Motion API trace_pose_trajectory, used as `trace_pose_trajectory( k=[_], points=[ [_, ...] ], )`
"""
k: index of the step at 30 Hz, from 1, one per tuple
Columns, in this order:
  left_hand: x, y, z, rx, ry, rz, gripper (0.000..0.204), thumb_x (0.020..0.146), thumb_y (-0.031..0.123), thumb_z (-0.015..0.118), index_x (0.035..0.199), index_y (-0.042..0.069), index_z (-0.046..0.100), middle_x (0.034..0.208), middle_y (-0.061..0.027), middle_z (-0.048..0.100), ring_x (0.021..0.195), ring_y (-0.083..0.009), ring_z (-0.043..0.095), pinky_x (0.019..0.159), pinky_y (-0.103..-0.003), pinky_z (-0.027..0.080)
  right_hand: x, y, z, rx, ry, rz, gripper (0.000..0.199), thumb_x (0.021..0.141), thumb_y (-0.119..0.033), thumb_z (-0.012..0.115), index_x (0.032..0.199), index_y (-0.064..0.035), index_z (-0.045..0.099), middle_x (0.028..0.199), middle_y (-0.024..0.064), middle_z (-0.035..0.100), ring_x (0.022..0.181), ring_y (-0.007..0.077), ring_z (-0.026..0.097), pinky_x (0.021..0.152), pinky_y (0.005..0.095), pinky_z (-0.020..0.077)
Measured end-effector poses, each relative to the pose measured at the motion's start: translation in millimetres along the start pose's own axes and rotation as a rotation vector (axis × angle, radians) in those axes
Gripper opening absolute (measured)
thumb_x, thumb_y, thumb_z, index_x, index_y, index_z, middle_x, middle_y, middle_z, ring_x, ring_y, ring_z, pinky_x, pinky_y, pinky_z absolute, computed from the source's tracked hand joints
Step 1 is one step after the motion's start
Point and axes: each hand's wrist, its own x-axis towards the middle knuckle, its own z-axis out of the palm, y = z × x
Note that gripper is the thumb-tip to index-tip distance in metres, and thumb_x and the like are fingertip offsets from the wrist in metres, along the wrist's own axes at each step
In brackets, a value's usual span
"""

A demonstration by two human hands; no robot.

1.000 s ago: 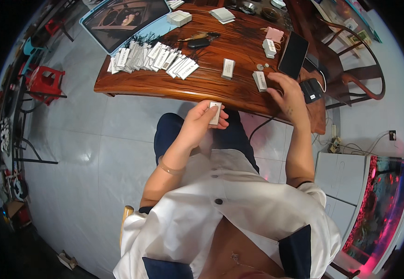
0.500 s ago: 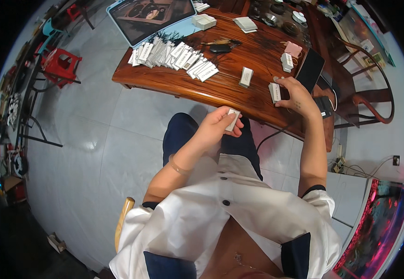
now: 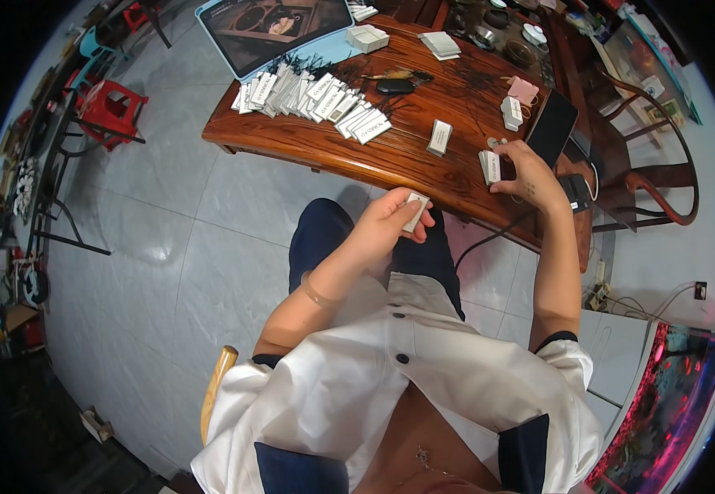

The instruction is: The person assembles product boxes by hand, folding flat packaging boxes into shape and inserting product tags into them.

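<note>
In front of my lap, my left hand [image 3: 386, 222] is closed around a small white card stack [image 3: 414, 212], the thumb pressed on its face. My right hand [image 3: 532, 177] is at the table's right side, thumb and fingers bracketing a short stack of white printed tags [image 3: 490, 167] that rests on the wood. Left of that stands another small tag stack [image 3: 439, 137]; just beyond my right fingers sits a white bundle [image 3: 512, 113]. A wide loose heap of white tags with black strings [image 3: 312, 99] spreads over the table's left part.
The wooden table [image 3: 292, 150] carries a black phone-like slab [image 3: 552, 128], a pink pouch [image 3: 524, 89], a black oval object [image 3: 396, 86], white stacks [image 3: 440, 45] and a blue-edged picture board [image 3: 279, 29]. A wooden chair [image 3: 662, 193] stands right; a red stool [image 3: 113, 111] left.
My right thumb and fingers have drawn slightly closer around the tag stack. My left hand keeps its hold on the cards; the whole view has shifted a little.
</note>
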Motion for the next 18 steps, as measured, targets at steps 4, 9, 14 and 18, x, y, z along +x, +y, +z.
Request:
trace_pose_trajectory(
  k=[4,9,14,18],
  points=[
    [0.0,-0.2,0.8,0.021,0.017,0.016,0.021,0.099,0.018,0.044,0.109,0.003,0.055,0.088,-0.0049,0.063,0.069,-0.0087,0.057,0.065,-0.024,0.049,-2.0,-2.7,0.1,0.020,0.000,0.049,0.062,0.059,-0.015,0.085,0.113,-0.0010,0.057,0.112,0.0164,0.058,0.107,0.0349,0.055,0.092,0.0383,0.0446],
    [-0.6,1.6,2.4,0.016,0.020,0.036,0.021,0.099,0.018,0.044,0.109,0.004,0.056,0.088,-0.0041,0.063,0.068,-0.0076,0.054,0.063,-0.022,0.046,-1.9,-1.5,4.9,0.017,0.073,-0.036,0.065,0.058,-0.016,0.085,0.114,-0.0018,0.055,0.113,0.0160,0.058,0.109,0.0346,0.055,0.093,0.0381,0.0445],
    [-1.4,0.5,2.9,0.003,0.033,0.032,0.021,0.099,0.019,0.044,0.108,0.004,0.056,0.087,-0.0042,0.063,0.068,-0.0076,0.054,0.063,-0.022,0.046,-0.9,-1.4,3.2,-0.007,0.026,0.001,0.064,0.058,-0.015,0.085,0.114,-0.0022,0.055,0.114,0.0166,0.058,0.110,0.0343,0.054,0.093,0.0382,0.0443],
    [-1.4,0.3,3.6,-0.020,0.050,0.039,0.020,0.099,0.018,0.046,0.108,0.003,0.056,0.086,-0.0045,0.063,0.067,-0.0076,0.054,0.063,-0.022,0.046,-3.1,-5.7,1.8,0.017,0.044,0.032,0.064,0.058,-0.014,0.085,0.113,-0.0025,0.055,0.113,0.0168,0.059,0.109,0.0346,0.055,0.092,0.0378,0.0448]
  ],
)
